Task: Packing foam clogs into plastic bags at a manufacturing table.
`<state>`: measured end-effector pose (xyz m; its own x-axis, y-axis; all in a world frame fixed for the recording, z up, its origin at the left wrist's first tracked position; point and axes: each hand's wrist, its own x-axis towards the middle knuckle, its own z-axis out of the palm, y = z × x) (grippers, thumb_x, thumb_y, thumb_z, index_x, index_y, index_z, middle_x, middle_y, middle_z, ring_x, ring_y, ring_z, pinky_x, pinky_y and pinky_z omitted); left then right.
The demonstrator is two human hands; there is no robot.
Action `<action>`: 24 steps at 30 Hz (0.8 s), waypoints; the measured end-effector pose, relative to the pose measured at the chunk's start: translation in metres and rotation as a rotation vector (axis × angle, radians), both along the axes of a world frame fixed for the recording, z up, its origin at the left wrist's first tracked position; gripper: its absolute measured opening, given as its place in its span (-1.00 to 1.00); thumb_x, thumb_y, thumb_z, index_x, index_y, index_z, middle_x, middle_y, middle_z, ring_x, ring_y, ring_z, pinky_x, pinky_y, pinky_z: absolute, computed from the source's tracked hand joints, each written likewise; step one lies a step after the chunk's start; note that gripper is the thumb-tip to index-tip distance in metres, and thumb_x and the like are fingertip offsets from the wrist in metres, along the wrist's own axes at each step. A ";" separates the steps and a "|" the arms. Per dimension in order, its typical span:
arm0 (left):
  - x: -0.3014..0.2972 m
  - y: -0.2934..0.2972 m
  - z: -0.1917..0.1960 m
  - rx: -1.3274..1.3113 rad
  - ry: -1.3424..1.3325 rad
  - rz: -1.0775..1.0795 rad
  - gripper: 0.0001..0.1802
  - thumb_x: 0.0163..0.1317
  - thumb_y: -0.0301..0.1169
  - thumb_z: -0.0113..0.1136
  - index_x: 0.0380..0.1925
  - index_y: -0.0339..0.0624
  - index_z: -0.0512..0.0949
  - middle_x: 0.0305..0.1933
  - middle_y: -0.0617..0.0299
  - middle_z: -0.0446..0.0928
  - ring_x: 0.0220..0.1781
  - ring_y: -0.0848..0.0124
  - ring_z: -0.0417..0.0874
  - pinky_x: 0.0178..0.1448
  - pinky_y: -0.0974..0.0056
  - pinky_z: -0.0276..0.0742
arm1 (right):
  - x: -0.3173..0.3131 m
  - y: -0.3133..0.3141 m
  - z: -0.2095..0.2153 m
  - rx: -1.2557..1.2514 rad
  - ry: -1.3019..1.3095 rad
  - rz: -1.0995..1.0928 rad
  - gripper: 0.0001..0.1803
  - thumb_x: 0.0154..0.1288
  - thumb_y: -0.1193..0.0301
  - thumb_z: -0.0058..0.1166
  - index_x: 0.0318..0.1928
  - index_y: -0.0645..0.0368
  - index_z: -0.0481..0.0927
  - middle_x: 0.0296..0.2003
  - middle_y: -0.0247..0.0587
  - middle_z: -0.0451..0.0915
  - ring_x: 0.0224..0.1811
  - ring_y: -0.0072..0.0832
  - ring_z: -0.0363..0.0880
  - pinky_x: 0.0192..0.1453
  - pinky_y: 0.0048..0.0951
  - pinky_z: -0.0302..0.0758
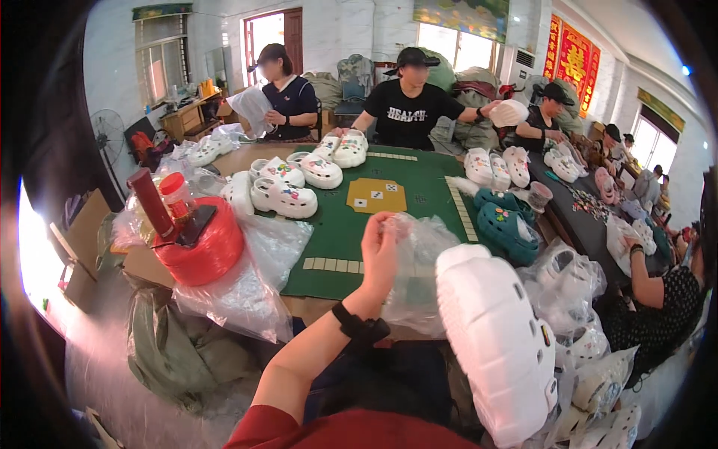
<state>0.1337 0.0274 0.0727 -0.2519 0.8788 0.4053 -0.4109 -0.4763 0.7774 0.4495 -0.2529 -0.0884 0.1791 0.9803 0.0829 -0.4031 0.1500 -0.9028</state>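
Note:
My left hand (380, 253) is raised over the near edge of the green table mat (437, 168), its fingers pinching the top of a clear plastic bag (420, 280). The bag hangs loose beside the hand. Close in front of me on the right, white clogs (495, 340) stand on end off the table, soles facing left; they look like a pair pressed together. My right hand does not show; the clogs may be hiding it. Across the mat, several white clogs with colourful charms (284, 198) are clustered at the left, and dark green clogs (507, 223) sit at the right.
On the left, a red roll (198, 247) carries a phone and a red-lidded jar. Plastic bags (262, 258) spread beside it. Bagged clogs (572, 299) pile up at my right. Co-workers sit around the tables; one person opposite (407, 108) handles white clogs.

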 end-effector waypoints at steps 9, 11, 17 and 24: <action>-0.020 -0.004 -0.017 -0.205 0.207 -0.123 -0.83 0.40 -0.42 0.17 -0.16 -0.33 0.60 -0.32 0.35 0.58 -0.37 0.60 0.57 -0.30 0.45 0.49 | -0.082 0.093 0.133 -0.158 0.085 0.164 -0.48 0.26 0.60 0.15 0.25 0.38 0.43 0.04 -0.08 0.63 0.05 -0.39 0.63 0.12 -0.36 0.57; -0.039 -0.003 -0.028 -0.251 0.266 -0.102 -0.79 0.39 -0.36 0.21 -0.24 -0.33 0.63 -0.42 0.38 0.56 -0.46 0.63 0.54 -0.40 0.47 0.45 | -0.080 0.093 0.126 -0.164 0.035 0.218 -0.48 0.23 0.63 0.11 0.24 0.39 0.43 0.04 -0.07 0.63 0.04 -0.40 0.64 0.12 -0.38 0.56; -0.048 0.006 -0.047 -0.259 0.340 -0.063 -0.69 0.42 -0.24 0.18 -0.36 -0.29 0.60 -0.54 0.42 0.49 -0.56 0.67 0.40 -0.47 0.47 0.32 | -0.070 0.100 0.118 -0.135 -0.174 0.231 -0.55 0.24 0.56 0.16 0.16 0.35 0.51 -0.08 -0.22 0.68 -0.09 -0.54 0.64 0.01 -0.46 0.56; -0.036 -0.007 -0.047 -0.174 0.473 -0.063 -0.74 0.39 -0.30 0.21 -0.28 -0.33 0.63 -0.51 0.39 0.52 -0.51 0.65 0.44 -0.41 0.47 0.36 | -0.080 0.091 0.133 -0.037 -0.398 0.358 -0.56 0.23 0.52 0.22 0.14 0.33 0.56 -0.05 -0.26 0.66 -0.04 -0.57 0.58 0.09 -0.48 0.51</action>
<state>0.0981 0.0204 0.0260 -0.0206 0.9510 0.3087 -0.0185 -0.3090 0.9509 0.3696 -0.1622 0.0447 -0.2055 0.9778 0.0403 -0.0485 0.0310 -0.9983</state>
